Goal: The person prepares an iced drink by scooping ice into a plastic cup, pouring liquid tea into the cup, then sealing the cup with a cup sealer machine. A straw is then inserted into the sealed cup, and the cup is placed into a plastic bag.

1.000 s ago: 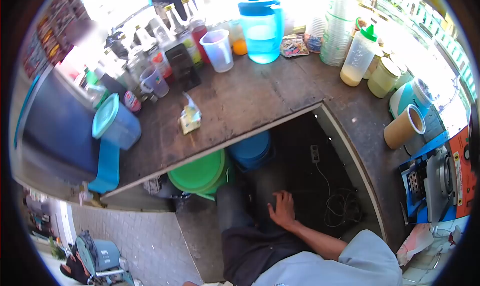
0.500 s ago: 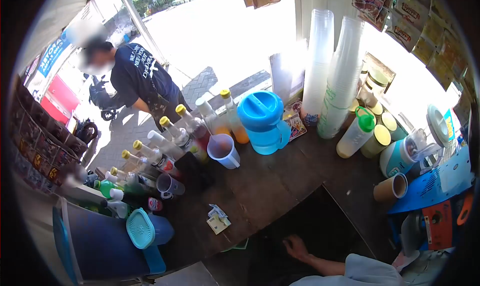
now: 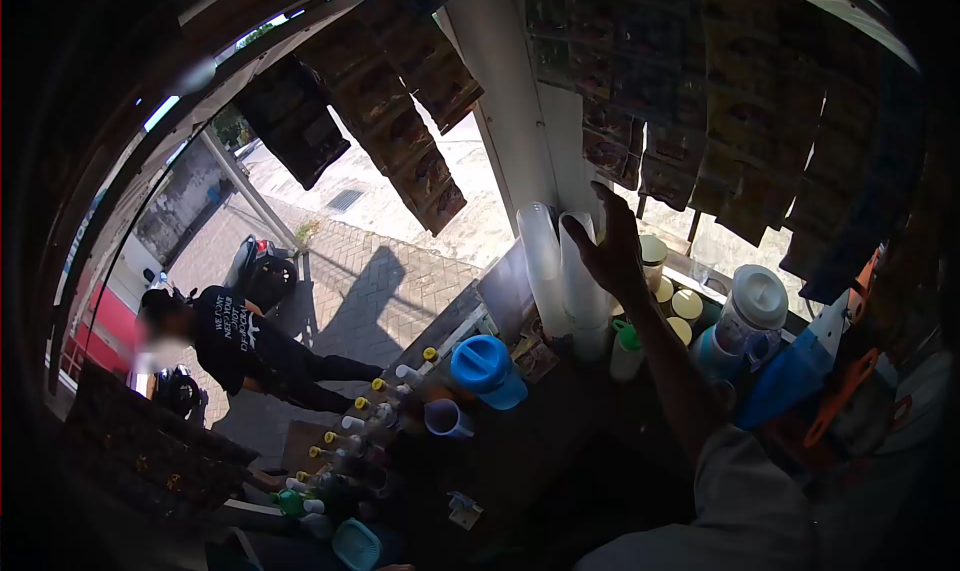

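My right hand [image 3: 612, 253] is raised in front of the tall stacks of clear plastic cups [image 3: 543, 271], with the thumb and fingers spread and nothing between them. Behind it hang rows of sachets [image 3: 672, 161], the lowest close to the fingertips in this view. Under the forearm stand a green-capped squeeze bottle [image 3: 627, 351] and several jars with pale lids [image 3: 687, 304]. At the bottom edge only a sliver of my left hand [image 3: 396, 568] shows, its fingers hidden.
A blue lidded jug [image 3: 487, 371], a plastic measuring cup [image 3: 447, 419] and yellow-capped bottles [image 3: 375, 411] line the counter. Folded banknotes [image 3: 464, 511] lie near me. A blender [image 3: 752, 316] stands right. More sachet strips [image 3: 390, 111] hang overhead. Outside stands a person [image 3: 240, 336] in dark clothes.
My right hand has risen from low over the counter to the height of the hanging sachets. The view has tilted up, and the person outside now stands farther from the counter.
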`<state>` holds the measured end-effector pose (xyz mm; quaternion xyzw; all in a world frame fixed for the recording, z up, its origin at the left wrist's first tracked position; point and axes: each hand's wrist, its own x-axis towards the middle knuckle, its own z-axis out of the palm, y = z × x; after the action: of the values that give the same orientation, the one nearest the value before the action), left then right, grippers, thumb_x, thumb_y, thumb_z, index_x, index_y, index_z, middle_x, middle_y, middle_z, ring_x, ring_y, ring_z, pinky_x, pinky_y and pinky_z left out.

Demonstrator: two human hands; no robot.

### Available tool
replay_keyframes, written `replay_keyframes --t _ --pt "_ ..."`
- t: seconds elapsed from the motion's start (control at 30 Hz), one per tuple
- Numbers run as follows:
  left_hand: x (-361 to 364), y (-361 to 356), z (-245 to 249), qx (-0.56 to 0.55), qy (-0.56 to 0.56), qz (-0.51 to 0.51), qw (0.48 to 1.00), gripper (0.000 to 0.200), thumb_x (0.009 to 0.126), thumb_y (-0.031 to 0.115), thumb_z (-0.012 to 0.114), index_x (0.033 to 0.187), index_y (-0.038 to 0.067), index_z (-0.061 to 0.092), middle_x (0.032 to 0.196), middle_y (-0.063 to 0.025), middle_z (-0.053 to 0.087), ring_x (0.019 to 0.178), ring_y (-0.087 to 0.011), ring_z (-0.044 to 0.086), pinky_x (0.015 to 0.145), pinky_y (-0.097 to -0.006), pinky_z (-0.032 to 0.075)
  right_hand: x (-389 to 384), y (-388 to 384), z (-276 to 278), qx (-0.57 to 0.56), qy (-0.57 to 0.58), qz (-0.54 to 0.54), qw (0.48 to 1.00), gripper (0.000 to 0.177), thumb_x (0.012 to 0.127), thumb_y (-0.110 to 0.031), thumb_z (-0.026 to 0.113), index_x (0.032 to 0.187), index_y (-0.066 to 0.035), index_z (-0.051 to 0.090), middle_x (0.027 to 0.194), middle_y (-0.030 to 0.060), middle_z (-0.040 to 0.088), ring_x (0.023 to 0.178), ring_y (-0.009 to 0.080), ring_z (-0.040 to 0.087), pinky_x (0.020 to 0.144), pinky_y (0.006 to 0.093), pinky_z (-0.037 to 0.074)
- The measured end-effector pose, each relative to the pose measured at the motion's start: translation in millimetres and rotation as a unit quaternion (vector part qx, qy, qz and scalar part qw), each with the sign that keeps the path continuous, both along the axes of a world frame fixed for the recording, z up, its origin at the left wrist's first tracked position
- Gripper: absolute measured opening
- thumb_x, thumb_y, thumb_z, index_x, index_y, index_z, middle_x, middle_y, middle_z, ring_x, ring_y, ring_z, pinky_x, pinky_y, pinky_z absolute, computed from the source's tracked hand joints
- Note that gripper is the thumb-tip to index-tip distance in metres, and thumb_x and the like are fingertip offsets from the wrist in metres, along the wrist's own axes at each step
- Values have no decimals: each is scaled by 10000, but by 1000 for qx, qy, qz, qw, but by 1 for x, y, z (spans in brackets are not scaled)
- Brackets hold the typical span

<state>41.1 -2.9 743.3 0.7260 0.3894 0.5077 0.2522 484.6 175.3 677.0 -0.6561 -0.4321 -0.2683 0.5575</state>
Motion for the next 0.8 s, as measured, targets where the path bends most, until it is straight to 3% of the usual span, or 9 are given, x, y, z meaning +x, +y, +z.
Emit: replay_keyframes --t 0.07,0.13,0.17,0.23,0.3,0.37,0.4,0.53,0.8 --pt "6 -7 1 -59 32 10 998 506 930 452 489 927 -36 622 970 -201 635 901 -300 611 802 -388 469 15 14 1 -24 -26 -34 999 546 818 -230 678 1277 -56 441 1125 167 586 947 372 599 826 456 483" --pt "11 -9 0 -84 30 4 996 495 933 445 488 936 -32 622 981 -200 633 909 -300 608 813 -389 463 32 23 -4 -278 24 19 960 637 811 -267 680 1327 -44 381 1108 204 601 977 394 594 829 462 486" --pt "12 -10 0 -109 25 -5 994 485 935 437 487 944 -28 623 991 -200 631 917 -299 605 825 -390 457 38 23 -10 -282 30 19 959 637 811 -267 680 1327 -44 381 1108 204 601 977 394 594 829 462 486" --pt "11 -5 -4 -131 18 -15 991 478 938 431 485 954 -27 621 1007 -198 627 931 -296 601 835 -387 451 48 22 -2 -227 168 163 945 734 777 -385 684 1330 -12 377 1037 211 605 980 367 588 809 464 481" --pt "12 -2 -9 -155 7 -22 988 472 940 425 483 963 -26 619 1022 -196 624 945 -293 596 846 -384 444 47 19 -2 -225 117 134 958 774 749 -420 702 1333 -25 381 1004 208 619 957 354 604 807 459 487" --pt "13 4 -12 -182 26 -29 983 452 942 402 488 978 -30 614 1046 -187 619 973 -284 587 857 -373 437 41 18 -7 -262 -54 52 962 712 755 -363 714 1311 -41 407 992 195 628 959 332 613 819 431 491" --pt "15 8 -15 -183 28 -32 982 452 942 402 488 978 -30 614 1046 -187 619 973 -284 587 857 -373 437 35 13 -4 -300 -33 78 950 623 762 -316 717 1262 -40 468 993 191 636 954 327 618 838 419 489" --pt "16 22 -25 -177 54 -86 979 396 940 356 510 990 -23 614 1055 -173 615 974 -272 585 856 -368 436 55 26 -16 -120 44 150 980 492 770 -263 697 1179 -30 554 1077 191 629 1015 319 609 887 401 477" --pt "3 32 -39 -211 60 -108 970 249 943 215 510 999 -4 615 1064 -154 605 949 -248 580 823 -330 446 27 -13 45 -6 -22 33 999 416 825 -180 663 1216 -85 557 1154 120 592 1092 271 545 906 374 452"
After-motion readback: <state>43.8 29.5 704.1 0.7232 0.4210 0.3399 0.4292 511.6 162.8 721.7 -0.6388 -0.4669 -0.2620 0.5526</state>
